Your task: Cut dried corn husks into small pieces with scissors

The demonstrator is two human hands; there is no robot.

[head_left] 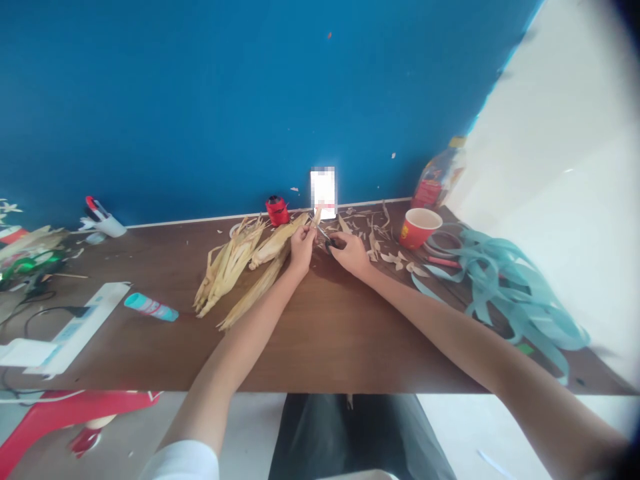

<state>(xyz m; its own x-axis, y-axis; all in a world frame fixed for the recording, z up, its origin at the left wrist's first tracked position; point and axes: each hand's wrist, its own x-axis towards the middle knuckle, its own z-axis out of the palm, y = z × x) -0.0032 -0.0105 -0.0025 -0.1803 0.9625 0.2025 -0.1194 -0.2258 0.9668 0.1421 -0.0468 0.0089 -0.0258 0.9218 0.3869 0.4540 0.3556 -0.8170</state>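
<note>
My left hand (302, 248) is closed on a small strip of dried corn husk (316, 217), pinching it upright above the brown table (320, 333). My right hand (350, 254) is wrapped round the black handles of a pair of scissors (327, 239), whose blades point at the husk strip. A pile of pale yellow corn husks (240, 267) lies just left of my left hand. Small cut husk pieces (390, 257) are scattered to the right of my right hand.
A red paper cup (419, 227), tape rolls (443, 243) and teal paper strips (510, 293) lie at the right. A red thread spool (277, 210), a bottle (436, 175), a teal glue tube (150, 307) and white paper (75, 327) are also there. A blue wall stands behind.
</note>
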